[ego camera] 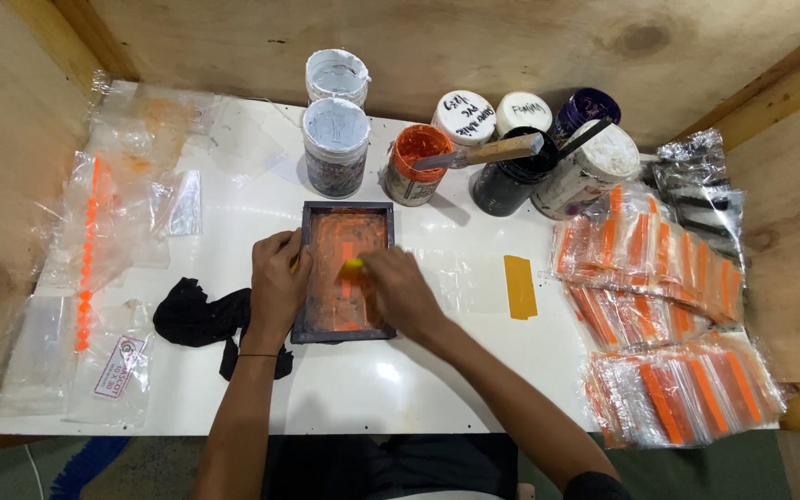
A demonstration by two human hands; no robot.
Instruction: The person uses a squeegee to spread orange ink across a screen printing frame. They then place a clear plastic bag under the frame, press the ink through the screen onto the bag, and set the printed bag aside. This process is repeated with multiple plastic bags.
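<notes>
The small dark-framed printing screen [344,271] lies flat near the middle of the white counter [437,370], its mesh smeared orange. The left hand [275,278] rests on the frame's left rail, fingers curled over the edge and pressing down, so that grip is closed on the frame. The right hand [400,287] lies over the mesh toward the frame's right side, its grip closed on a small yellow-green tool [353,267], of which only a tip shows; its kind cannot be told. Judged from its look, the frame is rigid and light, likely to slide on the smooth counter unless held down; the rails are the sound place to take hold, since the mesh looks wet, slippery with ink and easily damaged. Just behind the frame stands an open pot of orange ink [416,165] with a wooden-handled spatula [488,152] across it, among other pots, some lidded. Left of the frame lies a black cloth [198,317], soft and limp, touching the left wrist area. Right of the frame sits a yellow strip [519,286] on clear film, and farther right, stacks of clear bags [668,324] with orange contents. Well left of the frame lie more loose bags [122,213].
</notes>
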